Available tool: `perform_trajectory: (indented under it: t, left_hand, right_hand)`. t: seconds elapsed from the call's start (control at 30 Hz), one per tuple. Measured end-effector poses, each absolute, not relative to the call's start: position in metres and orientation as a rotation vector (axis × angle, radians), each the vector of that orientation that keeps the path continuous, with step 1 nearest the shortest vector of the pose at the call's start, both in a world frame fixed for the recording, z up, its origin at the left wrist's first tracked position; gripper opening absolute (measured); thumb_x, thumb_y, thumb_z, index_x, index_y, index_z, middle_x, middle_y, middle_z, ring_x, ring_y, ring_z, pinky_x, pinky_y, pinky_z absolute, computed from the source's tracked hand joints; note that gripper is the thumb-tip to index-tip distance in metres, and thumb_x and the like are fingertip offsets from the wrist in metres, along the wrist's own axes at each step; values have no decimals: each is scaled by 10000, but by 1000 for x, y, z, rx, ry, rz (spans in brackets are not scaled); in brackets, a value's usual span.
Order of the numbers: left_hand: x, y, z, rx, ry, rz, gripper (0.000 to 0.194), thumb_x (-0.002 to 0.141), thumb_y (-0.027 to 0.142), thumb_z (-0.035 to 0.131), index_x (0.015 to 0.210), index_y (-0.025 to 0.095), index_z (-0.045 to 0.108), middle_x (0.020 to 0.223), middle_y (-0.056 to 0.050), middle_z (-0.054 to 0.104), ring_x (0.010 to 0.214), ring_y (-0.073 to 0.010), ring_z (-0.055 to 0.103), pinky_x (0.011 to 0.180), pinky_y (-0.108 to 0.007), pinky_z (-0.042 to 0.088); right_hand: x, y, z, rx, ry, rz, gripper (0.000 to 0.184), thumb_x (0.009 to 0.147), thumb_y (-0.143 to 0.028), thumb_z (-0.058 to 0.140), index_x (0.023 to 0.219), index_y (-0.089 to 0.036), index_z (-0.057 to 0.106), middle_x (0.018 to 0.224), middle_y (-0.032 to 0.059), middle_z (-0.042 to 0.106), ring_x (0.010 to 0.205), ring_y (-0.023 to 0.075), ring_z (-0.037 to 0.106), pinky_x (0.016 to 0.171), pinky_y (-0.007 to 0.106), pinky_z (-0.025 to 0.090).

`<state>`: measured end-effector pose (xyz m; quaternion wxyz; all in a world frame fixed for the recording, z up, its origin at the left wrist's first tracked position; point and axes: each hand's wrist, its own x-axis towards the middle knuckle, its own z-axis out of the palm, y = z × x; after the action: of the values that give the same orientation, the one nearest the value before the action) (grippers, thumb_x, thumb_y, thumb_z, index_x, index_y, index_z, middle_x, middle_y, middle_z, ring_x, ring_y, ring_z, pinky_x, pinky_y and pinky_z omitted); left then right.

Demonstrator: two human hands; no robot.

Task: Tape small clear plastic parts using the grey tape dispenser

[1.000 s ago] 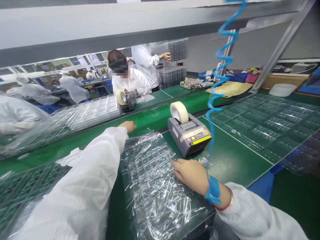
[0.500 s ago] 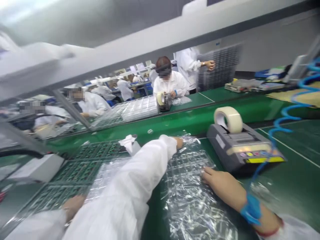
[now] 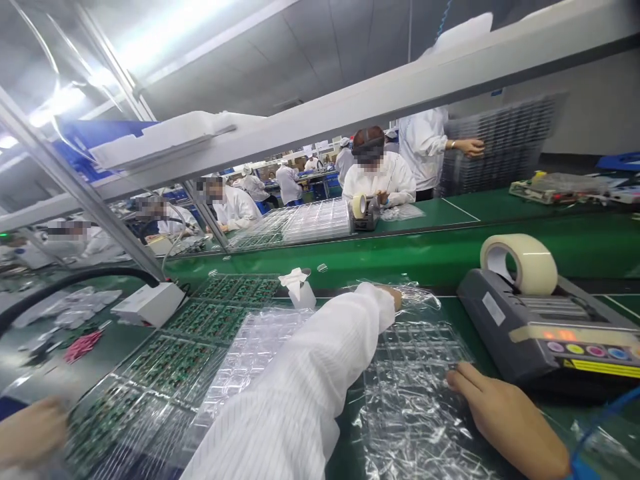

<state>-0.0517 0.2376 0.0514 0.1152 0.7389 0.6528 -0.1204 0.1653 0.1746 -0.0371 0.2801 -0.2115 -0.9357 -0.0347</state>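
A clear, crinkled plastic bag [image 3: 415,407] lies lengthwise on the green bench in front of me, with a gridded clear tray showing through it. My left arm in its white sleeve stretches across to the far end of the bag. There my left hand [image 3: 395,297] touches the film, its fingers hidden by the cuff and the hand itself. On the near right side, my right hand [image 3: 510,413] has its fingers bent together on the bag's edge. A blue band shows at that wrist.
A tape dispenser [image 3: 545,327] with a large tape roll stands at right. Left are clear trays [image 3: 250,353], trays of green circuit boards [image 3: 180,353], a white tissue holder [image 3: 300,293] and a co-worker's blurred hand [image 3: 33,430]. Co-workers sit beyond the green ledge [image 3: 280,260].
The view has swung left and up, so things appear farther right. Both my hands stay at the bag. The co-worker's hand has moved left, away from the clear trays.
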Motion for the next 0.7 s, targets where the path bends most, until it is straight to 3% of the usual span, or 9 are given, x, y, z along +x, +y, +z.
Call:
perform_trajectory:
  t: [0.1, 0.2, 0.3, 0.37, 0.4, 0.53, 0.7]
  left_hand:
    - [-45, 237, 61, 2108, 1943, -476, 267, 873, 283, 521, 1104, 151, 534, 1098, -81, 564, 942, -185, 575, 790, -381, 501]
    - [-36, 229, 82, 2204, 1825, -497, 249, 875, 280, 517, 1082, 145, 556, 1098, -75, 572, 948, -190, 577, 810, -383, 492]
    - [-26, 210, 111, 2407, 1559, -389, 324, 851, 268, 556, 1158, 167, 535, 1161, -86, 559, 1028, -202, 551, 869, -374, 459]
    - [-20, 190, 127, 2555, 1367, -219, 551, 806, 375, 601, 1302, 245, 402, 1294, -61, 469, 1145, -194, 470, 935, -319, 408]
    - [-18, 179, 132, 2633, 1302, -83, 633, 767, 434, 623, 1317, 237, 380, 1299, -67, 458, 1155, -202, 453, 948, -324, 393]
    - [-11, 143, 130, 2898, 1101, 596, 509, 754, 488, 597, 1166, 197, 532, 1044, -78, 595, 950, -207, 529, 823, -360, 419]
    - [-6, 133, 115, 2947, 949, 832, 390, 783, 416, 606, 1094, 182, 573, 919, -56, 615, 831, -166, 535, 749, -325, 416]
  right_hand:
    - [174, 167, -22, -691, -2349, 239, 223, 857, -153, 369, 821, -210, 581, 733, 36, 561, 553, 144, 568, 495, 247, 429]
    - [185, 155, 4, -877, -2019, 816, 197, 861, -341, 463, 741, -216, 556, 671, 12, 504, 570, 140, 517, 512, 244, 425]
    - [193, 144, 26, -853, -1482, 1457, 223, 832, -433, 505, 754, -224, 504, 526, -63, 302, 423, 90, 297, 396, 216, 312]
    - [194, 137, 32, -713, -1153, 1730, 214, 816, -433, 533, 778, -234, 466, 529, -92, 194, 396, 67, 139, 356, 197, 227]
    - [193, 134, 33, -643, -1034, 1806, 214, 803, -424, 555, 786, -237, 452, 546, -96, 181, 397, 59, 94, 348, 192, 200]
    - [186, 124, 31, -478, -839, 1970, 257, 751, -404, 620, 808, -242, 429, 596, -96, 193, 380, 39, 64, 335, 185, 145]
    - [178, 112, 30, -426, -757, 2101, 319, 695, -394, 680, 819, -237, 432, 591, -103, 203, 372, 31, 70, 332, 189, 116]
